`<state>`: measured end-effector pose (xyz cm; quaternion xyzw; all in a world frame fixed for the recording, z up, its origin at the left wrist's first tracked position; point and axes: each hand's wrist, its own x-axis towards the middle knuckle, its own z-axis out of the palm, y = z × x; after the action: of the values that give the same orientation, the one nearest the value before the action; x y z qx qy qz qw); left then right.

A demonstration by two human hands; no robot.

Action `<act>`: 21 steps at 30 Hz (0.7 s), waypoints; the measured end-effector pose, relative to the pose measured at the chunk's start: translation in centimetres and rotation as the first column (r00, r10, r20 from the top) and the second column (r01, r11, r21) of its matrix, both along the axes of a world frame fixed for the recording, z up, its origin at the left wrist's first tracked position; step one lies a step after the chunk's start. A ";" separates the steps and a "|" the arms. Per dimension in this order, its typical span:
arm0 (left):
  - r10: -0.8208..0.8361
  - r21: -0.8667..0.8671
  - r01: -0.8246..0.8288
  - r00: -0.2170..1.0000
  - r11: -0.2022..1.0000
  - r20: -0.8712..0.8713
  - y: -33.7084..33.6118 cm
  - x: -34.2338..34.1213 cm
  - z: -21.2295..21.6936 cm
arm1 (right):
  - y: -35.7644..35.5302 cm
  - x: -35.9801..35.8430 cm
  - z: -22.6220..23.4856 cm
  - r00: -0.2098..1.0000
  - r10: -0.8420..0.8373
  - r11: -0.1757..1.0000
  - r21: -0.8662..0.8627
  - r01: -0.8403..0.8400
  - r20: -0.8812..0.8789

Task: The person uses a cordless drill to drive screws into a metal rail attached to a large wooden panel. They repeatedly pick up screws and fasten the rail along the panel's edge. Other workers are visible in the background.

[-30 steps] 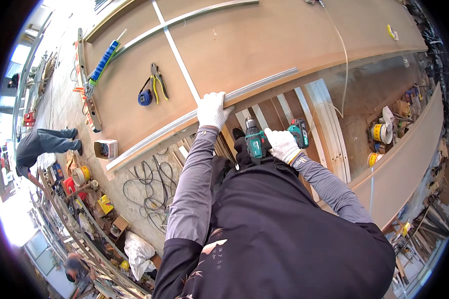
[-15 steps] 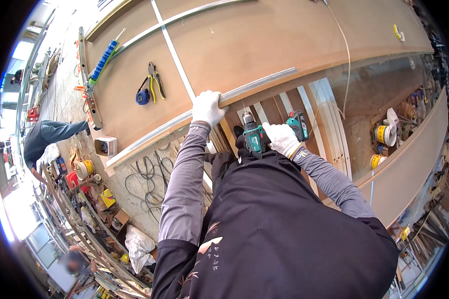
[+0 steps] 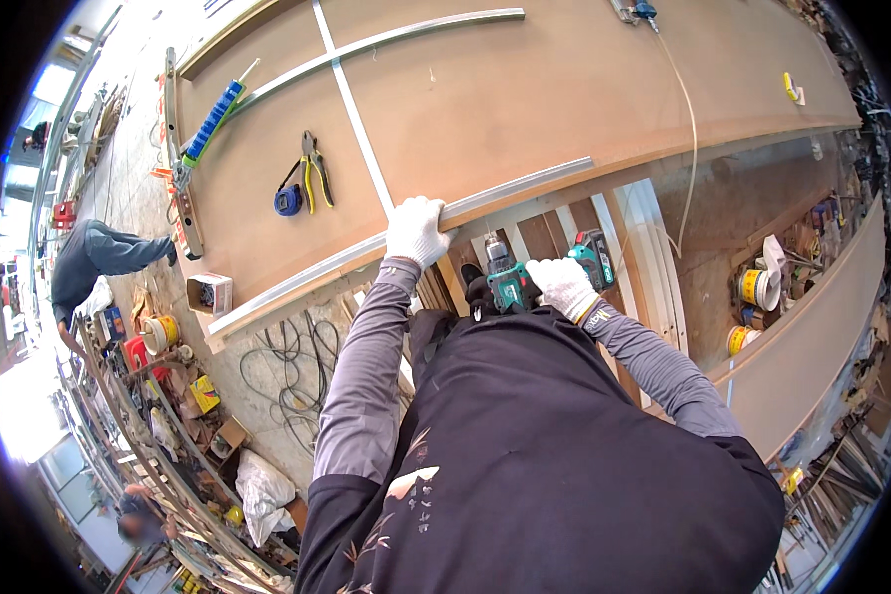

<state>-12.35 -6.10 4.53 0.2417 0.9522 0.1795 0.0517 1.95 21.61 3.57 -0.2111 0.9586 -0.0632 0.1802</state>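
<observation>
White-gloved, the left hand (image 3: 417,229) is closed over a long metal strip (image 3: 510,189) that runs along the near edge of a big brown board (image 3: 525,99), pressing it down where a second pale strip (image 3: 351,119) crosses the board. The right hand (image 3: 562,285), also in a white glove, is wrapped round the grip of a green cordless drill (image 3: 505,280), which points at the board's edge just beside the left hand. The metal strip looks thin, stiff along its length yet springy and light, with edges that could be sharp, so it is best held flat from above, close to the spot being worked. Farther off on the board lie pliers (image 3: 313,168), a blue tape measure (image 3: 287,200) and a blue level (image 3: 211,121). Compared with a second ago, the drill has come closer to the edge and to the left hand, which has kept its place on the strip.
</observation>
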 end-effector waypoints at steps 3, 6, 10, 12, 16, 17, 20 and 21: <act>-0.007 0.023 0.007 1.000 1.000 -0.009 -0.2 -0.2 -0.1 | -0.1 -0.6 0.0 1.000 0.006 1.000 -0.001 -0.006 -0.003; -0.012 0.040 0.013 1.000 0.999 -0.027 -0.2 -0.2 -0.1 | -0.2 -1.0 0.0 1.000 0.005 1.000 0.005 -0.005 -0.005; -0.013 0.060 0.014 1.000 0.998 -0.020 -0.2 -0.3 -0.2 | -0.3 -1.2 -0.4 1.000 -0.012 1.000 -0.012 0.012 -0.016; -0.021 0.050 0.021 1.000 0.999 0.000 -0.3 -0.2 -0.3 | -0.4 -1.2 -0.5 1.000 -0.014 1.000 0.002 0.014 -0.006; -0.027 0.070 0.028 1.000 0.997 -0.009 -0.4 0.1 -0.3 | -0.6 -0.6 0.6 0.999 -0.017 1.000 0.019 0.017 0.028; -0.027 0.068 0.028 1.000 0.997 -0.015 -0.4 0.2 -0.5 | -0.6 -0.5 0.7 1.000 -0.019 1.000 0.011 0.019 0.014; -0.023 0.059 0.024 1.000 0.998 -0.019 -0.7 0.2 -0.8 | -0.6 0.0 0.4 1.000 0.002 1.000 0.012 -0.001 -0.016; -0.017 0.057 0.018 1.000 0.998 -0.014 -0.6 0.1 -0.6 | -0.5 -0.1 0.2 0.999 0.014 1.000 0.017 -0.013 -0.030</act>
<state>-12.22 -6.72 3.89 0.2527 0.9448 0.2047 0.0399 1.81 21.14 3.75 -0.2171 0.9602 -0.0508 0.1681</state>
